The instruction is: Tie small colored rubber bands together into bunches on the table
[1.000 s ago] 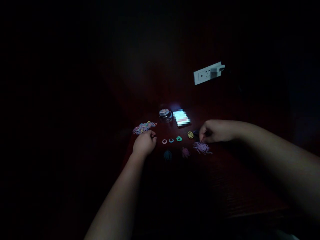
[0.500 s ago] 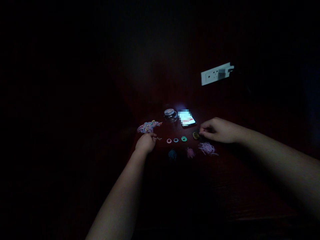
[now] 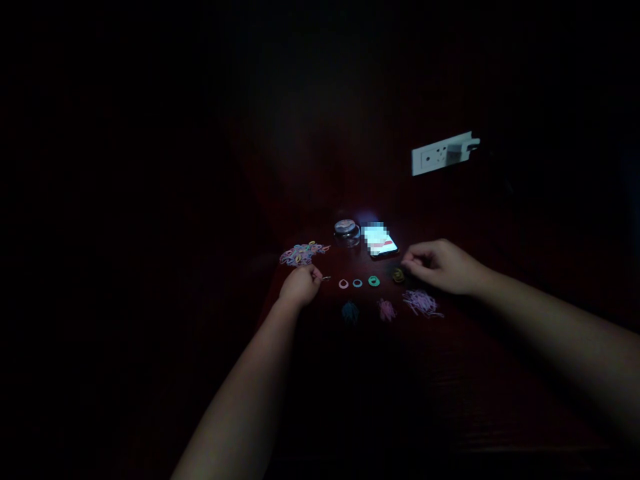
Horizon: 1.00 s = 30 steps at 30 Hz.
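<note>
My left hand (image 3: 301, 287) is closed in a pinch on a small thin rubber band (image 3: 327, 278), pale yellowish in the dim light. Just beyond it lies a mixed pile of pastel rubber bands (image 3: 303, 254). My right hand (image 3: 440, 265) has its thumb and fingers pressed together; whatever may be between them is too small to make out. Close to those fingertips is a dark yellow cluster of bands (image 3: 398, 275). Between the hands sit a pink ring (image 3: 343, 284), a blue ring (image 3: 357, 283) and a green ring (image 3: 374, 281).
Nearer me are heaps of teal bands (image 3: 351, 311), pink bands (image 3: 387, 309) and lilac bands (image 3: 423, 303). A clear lidded jar (image 3: 347, 232) and a lit phone (image 3: 383, 243) stand behind. A white socket panel (image 3: 443, 153) is on the wall. Surroundings are very dark.
The view has shifted slightly, moving everything a little to the right. Both hands stay in nearly the same places, the left still pinching the band, the right beside the yellow cluster.
</note>
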Available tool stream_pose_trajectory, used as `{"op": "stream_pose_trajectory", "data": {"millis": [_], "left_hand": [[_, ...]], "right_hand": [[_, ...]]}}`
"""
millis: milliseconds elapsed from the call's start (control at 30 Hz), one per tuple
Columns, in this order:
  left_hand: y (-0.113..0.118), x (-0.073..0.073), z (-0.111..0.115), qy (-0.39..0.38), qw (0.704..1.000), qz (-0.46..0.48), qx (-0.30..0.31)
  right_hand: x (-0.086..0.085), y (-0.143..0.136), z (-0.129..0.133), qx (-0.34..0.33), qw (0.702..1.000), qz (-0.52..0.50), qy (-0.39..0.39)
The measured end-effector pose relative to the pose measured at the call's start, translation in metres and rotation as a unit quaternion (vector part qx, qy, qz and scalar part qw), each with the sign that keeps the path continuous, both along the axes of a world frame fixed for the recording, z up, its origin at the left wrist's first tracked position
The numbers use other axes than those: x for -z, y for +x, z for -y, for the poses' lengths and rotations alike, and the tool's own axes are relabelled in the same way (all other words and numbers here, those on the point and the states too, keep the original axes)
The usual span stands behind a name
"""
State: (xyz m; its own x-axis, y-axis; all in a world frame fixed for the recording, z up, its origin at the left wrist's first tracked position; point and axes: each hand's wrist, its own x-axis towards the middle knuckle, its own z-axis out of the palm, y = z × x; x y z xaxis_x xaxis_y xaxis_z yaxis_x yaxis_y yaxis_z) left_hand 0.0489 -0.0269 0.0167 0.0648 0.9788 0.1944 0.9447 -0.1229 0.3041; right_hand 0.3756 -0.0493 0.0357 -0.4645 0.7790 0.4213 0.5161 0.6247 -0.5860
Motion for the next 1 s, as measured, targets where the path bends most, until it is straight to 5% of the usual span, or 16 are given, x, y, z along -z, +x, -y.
{"op": "stream_pose_trajectory", "data": {"millis": [667,1000], "left_hand": [[-0.0053,0.0010,-0.0011,-0.004,0.999,0.039,-0.004],[-0.0028,-0.0023,0.0003,0.060,0.992,0.108,-0.023]], "right_hand": [[0.0049,0.0022,-0.0054,0.024,0.999,-0.036,0.014],[0.0038,0.0019,-0.0046,0.033,0.999,-0.034,0.027]]}}
